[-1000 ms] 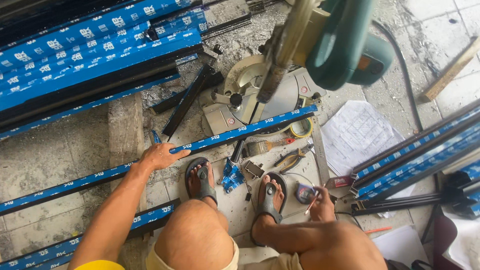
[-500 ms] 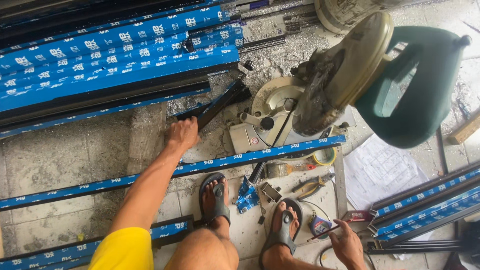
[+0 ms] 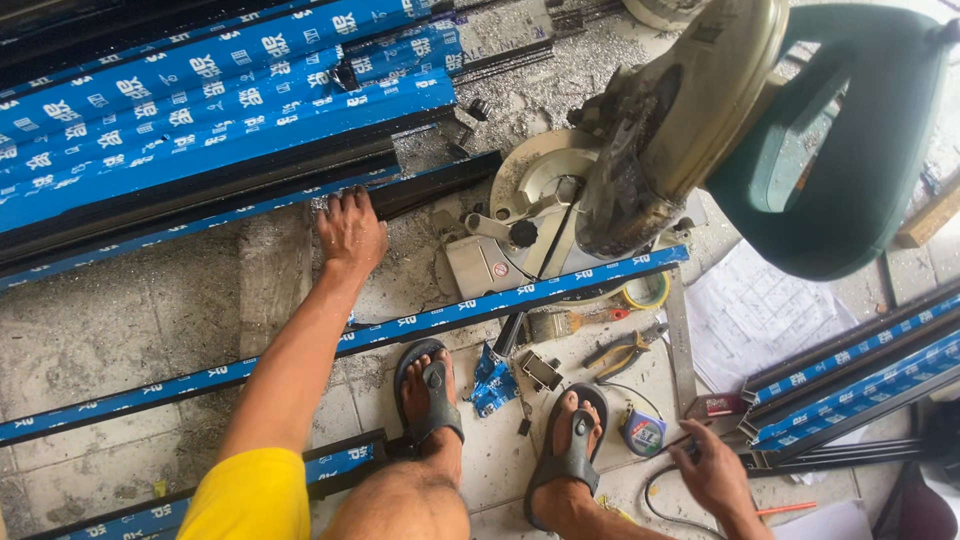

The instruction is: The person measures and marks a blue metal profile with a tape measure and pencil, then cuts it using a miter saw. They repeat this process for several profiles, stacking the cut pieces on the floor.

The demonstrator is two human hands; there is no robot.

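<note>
The left hand [image 3: 350, 232] lies with fingers spread, its grip closing on nothing, on the end of a short black bar [image 3: 430, 185] on the floor just left of the mitre saw [image 3: 640, 160]. A long blue-taped profile [image 3: 420, 325] runs under the saw's front. Below the saw, past the tape measure [image 3: 643, 432], the right hand [image 3: 712, 468] pinches a thin pencil-like tool [image 3: 676, 441].

Blue film with white marks covers the black metal bars [image 3: 200, 110]. The saw [image 3: 850, 150] is dark green, the sleeve [image 3: 250, 495] yellow, the sandals [image 3: 430, 390] grey.
</note>
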